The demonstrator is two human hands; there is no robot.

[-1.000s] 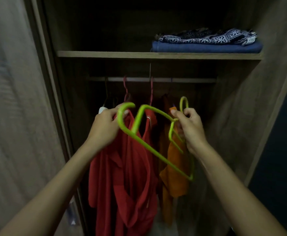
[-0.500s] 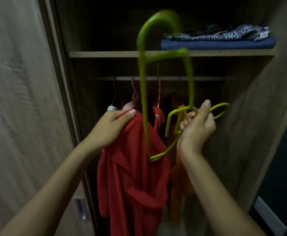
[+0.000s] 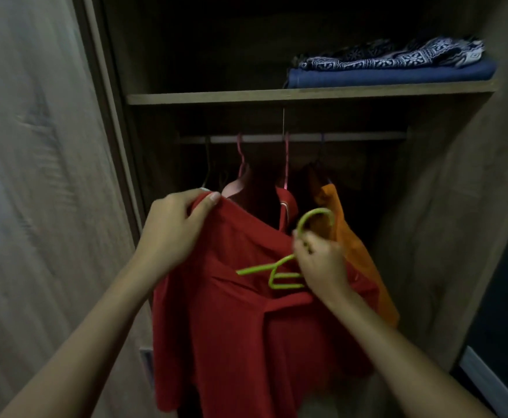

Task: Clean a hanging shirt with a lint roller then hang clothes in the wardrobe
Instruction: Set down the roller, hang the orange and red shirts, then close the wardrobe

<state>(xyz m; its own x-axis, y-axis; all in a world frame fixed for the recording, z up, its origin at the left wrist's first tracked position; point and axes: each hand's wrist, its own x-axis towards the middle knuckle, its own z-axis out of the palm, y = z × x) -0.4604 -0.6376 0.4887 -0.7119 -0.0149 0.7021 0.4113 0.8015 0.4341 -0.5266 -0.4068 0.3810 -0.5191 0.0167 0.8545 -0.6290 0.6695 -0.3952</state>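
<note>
Now the green hanger (image 3: 279, 274) sits low against the red shirt (image 3: 240, 327), down from where it swung high over the shelf (image 3: 216, 98) half a second ago. Our right hand (image 3: 322, 263) curls around its neck just below the hook, which points up and to the right. One hanger arm pokes out to the left across the cloth; the rest lies hidden behind the hand.

Our left hand (image 3: 175, 233) pinches the shirt at its upper left corner, near the collar, thumb on top, as it did a moment back. The shirt hangs in front of the rail (image 3: 352, 136), not on it. An orange garment (image 3: 352, 251) hangs just behind on the right; pink hangers (image 3: 285, 164) hook over the rail above.

We judge the hanger is being brought to the neck opening for threading. Hanging on the rail is not yet done. No lint roller shows. Risk: the shirt may bunch and slip off one arm.
</note>
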